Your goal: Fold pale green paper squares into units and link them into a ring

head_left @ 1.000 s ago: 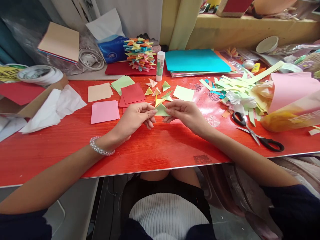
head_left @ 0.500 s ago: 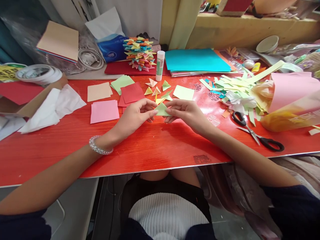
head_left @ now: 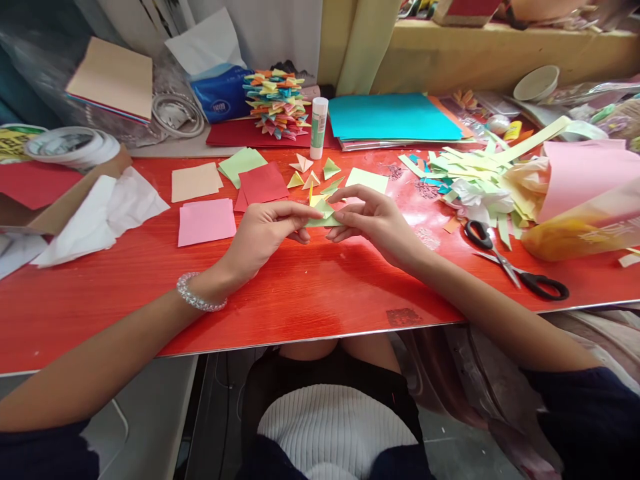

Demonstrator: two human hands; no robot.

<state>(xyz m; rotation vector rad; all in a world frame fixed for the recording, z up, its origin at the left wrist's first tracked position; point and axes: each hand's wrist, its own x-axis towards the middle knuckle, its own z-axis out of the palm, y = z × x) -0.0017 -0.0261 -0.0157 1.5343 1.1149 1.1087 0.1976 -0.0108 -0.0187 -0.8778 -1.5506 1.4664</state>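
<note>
A small piece of folded light green paper (head_left: 321, 221) is held between both hands above the red table (head_left: 310, 287). My left hand (head_left: 267, 233) pinches its left end between thumb and fingers. My right hand (head_left: 373, 217) grips the right end, thumb and fingertips together, the index finger arched. Just beyond the hands lie several small folded paper pieces (head_left: 331, 169) in yellow, green and peach. Square sheets lie to the left: pink (head_left: 207, 222), red (head_left: 263, 183), peach (head_left: 195, 182) and green (head_left: 243, 165). Another pale green sheet (head_left: 367, 180) is behind my right hand.
Black-handled scissors (head_left: 510, 267) lie at the right, near paper strips (head_left: 475, 167) and a pink roll (head_left: 583, 177). A glue stick (head_left: 319, 128) stands behind the folded pieces, beside a multicoloured paper model (head_left: 278, 105). White tissue (head_left: 107, 213) lies at the left.
The green paper was a flat triangle; now its lower part is a narrow band with a small point standing above. The right index finger has lifted and arched.
</note>
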